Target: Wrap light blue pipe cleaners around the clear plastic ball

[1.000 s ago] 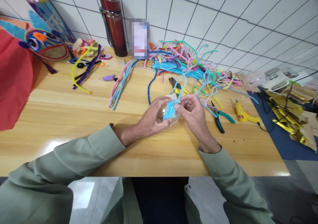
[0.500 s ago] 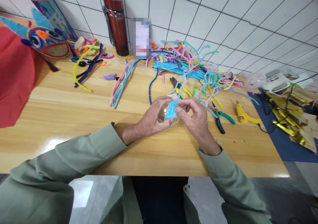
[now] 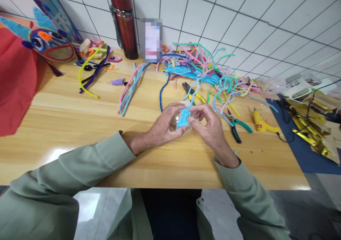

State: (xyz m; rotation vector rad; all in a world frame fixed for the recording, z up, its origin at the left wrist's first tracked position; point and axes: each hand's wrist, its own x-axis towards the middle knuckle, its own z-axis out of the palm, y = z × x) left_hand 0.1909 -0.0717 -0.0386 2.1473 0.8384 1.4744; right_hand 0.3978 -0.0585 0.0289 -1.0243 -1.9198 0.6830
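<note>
My left hand [image 3: 162, 127] is wrapped round a clear, rounded plastic piece [image 3: 173, 122], its thumb along the near side. Rows of light blue pipe cleaner [image 3: 182, 120] cover part of that piece, and loose blue ends rise from its far side. On the right, my right hand [image 3: 211, 128] has its thumb and forefinger closed at the edge of the blue rows, pinching the pipe cleaner there. The fingertips partly hide the contact. Just beyond the hands lie yellow-handled pliers [image 3: 198, 97].
Teal-handled pliers [image 3: 241, 124] and a yellow glue gun [image 3: 262, 122] lie to the right. Behind is a heap of coloured pipe cleaners [image 3: 197, 73]. A red flask [image 3: 124, 25] and a blurred phone [image 3: 151, 41] stand by the tiled wall. Red cloth [image 3: 16, 83] covers the left end.
My right thumb and fingers have shifted very slightly over the blue rows, and the right wrist has moved a little to the right. My left hand keeps its hold.
</note>
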